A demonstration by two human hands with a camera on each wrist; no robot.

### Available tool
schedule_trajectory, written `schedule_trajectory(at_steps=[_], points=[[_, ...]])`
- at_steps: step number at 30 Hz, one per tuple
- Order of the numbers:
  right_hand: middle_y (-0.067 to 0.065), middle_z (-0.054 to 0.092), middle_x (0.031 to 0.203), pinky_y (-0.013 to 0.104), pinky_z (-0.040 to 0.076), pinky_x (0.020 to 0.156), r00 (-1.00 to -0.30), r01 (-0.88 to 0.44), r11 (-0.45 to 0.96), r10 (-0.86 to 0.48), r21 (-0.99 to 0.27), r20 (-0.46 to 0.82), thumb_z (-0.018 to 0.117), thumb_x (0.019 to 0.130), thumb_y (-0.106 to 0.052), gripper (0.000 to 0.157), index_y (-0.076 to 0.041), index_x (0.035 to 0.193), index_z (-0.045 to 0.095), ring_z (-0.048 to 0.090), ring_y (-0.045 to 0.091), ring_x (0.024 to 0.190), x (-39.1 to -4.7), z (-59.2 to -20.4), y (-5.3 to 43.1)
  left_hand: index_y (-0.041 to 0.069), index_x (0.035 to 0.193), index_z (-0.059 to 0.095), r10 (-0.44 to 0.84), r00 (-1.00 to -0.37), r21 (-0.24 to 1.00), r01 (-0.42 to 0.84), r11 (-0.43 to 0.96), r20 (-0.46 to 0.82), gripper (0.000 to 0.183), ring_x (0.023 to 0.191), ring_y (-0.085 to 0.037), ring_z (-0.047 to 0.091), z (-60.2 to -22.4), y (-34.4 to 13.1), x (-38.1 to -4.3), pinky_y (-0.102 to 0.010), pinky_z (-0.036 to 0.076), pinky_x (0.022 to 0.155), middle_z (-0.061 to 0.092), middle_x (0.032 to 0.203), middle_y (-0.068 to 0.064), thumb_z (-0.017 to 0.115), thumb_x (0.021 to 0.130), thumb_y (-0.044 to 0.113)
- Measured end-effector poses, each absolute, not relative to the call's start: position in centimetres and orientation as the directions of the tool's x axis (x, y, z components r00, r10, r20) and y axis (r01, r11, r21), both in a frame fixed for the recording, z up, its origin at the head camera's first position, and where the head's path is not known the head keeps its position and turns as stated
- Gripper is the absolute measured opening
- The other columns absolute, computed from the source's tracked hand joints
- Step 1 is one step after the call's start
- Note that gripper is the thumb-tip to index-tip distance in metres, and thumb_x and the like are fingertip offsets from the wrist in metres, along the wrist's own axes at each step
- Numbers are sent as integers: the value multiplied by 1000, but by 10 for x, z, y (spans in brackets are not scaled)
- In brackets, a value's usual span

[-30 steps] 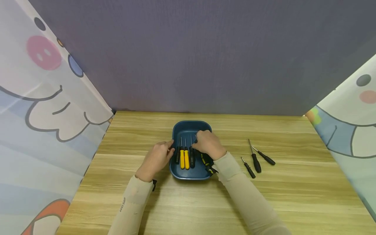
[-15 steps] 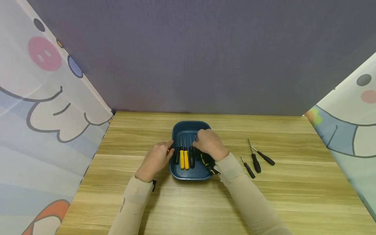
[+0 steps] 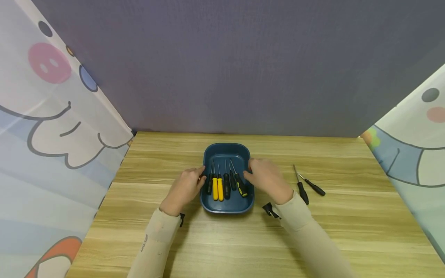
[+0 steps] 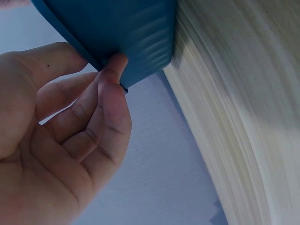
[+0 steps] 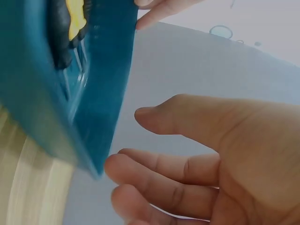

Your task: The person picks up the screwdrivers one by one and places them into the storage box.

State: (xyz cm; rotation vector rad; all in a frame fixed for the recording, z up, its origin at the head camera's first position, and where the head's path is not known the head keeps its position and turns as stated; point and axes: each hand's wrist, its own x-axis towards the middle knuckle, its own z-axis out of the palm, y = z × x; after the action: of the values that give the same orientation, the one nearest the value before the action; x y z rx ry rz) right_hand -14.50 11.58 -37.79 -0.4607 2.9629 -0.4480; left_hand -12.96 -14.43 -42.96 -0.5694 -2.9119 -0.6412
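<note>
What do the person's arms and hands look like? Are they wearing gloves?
No gloves that I can see: the left hand and right hand are bare. The left sleeve and right sleeve are long and cream-beige. The left one has small dark writing, too tiny to read. Something black pokes out by the right wrist.

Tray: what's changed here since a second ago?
The right hand moved right, from over the tray to its right rim, fully uncovering the black-and-yellow screwdriver. Whether it released anything, I can't tell. The left hand still pinches the left rim; the tray stayed put.
</note>
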Motion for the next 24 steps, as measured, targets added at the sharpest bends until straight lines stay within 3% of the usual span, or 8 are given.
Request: schedule_trajectory(at_steps=[5, 12, 17, 21, 24], points=[[1, 54, 67, 30, 37, 44, -959, -245, 938, -271, -244, -79, 65, 94, -25, 19, -9, 85, 63, 47, 17, 53, -136, -377, 138, -6, 129, 64, 336, -925, 388, 380, 839, 180, 37, 66, -14, 54, -430, -144, -130, -26, 49, 58, 68, 90, -11, 68, 96, 8], [1, 46, 57, 28, 31, 39, -964, -236, 954, -254, -184, -80, 67, 96, -24, 21, -6, 85, 62, 40, 15, 44, -124, -381, 179, -6, 129, 64, 332, -926, 387, 377, 842, 178, 37, 68, -14, 56, -430, -145, -130, -26, 50, 59, 70, 96, -14, 68, 96, 8], [2, 47, 58, 27, 31, 39, -966, -206, 954, -234, -217, -114, 65, 97, -21, 25, 4, 101, 65, 41, 14, 43, -121, -393, 215, -6, 129, 64, 331, -927, 387, 374, 843, 174, 37, 69, -14, 57, -431, -144, -130, -25, 50, 58, 70, 98, -14, 68, 96, 9], [2, 47, 59, 27, 33, 40, -971, -158, 956, -196, -248, -137, 62, 98, -18, 21, 2, 89, 62, 41, 14, 45, -119, -403, 241, -6, 129, 64, 334, -925, 379, 379, 844, 180, 36, 68, -14, 56, -430, -144, -130, -25, 49, 57, 69, 94, -12, 68, 96, 9], [2, 46, 58, 28, 34, 40, -976, -135, 962, -171, -238, -136, 63, 97, -20, 28, -6, 74, 54, 41, 15, 46, -119, -410, 258, -5, 129, 64, 331, -925, 372, 378, 847, 186, 36, 68, -15, 56, -431, -144, -130, -26, 50, 57, 69, 93, -12, 68, 96, 9]])
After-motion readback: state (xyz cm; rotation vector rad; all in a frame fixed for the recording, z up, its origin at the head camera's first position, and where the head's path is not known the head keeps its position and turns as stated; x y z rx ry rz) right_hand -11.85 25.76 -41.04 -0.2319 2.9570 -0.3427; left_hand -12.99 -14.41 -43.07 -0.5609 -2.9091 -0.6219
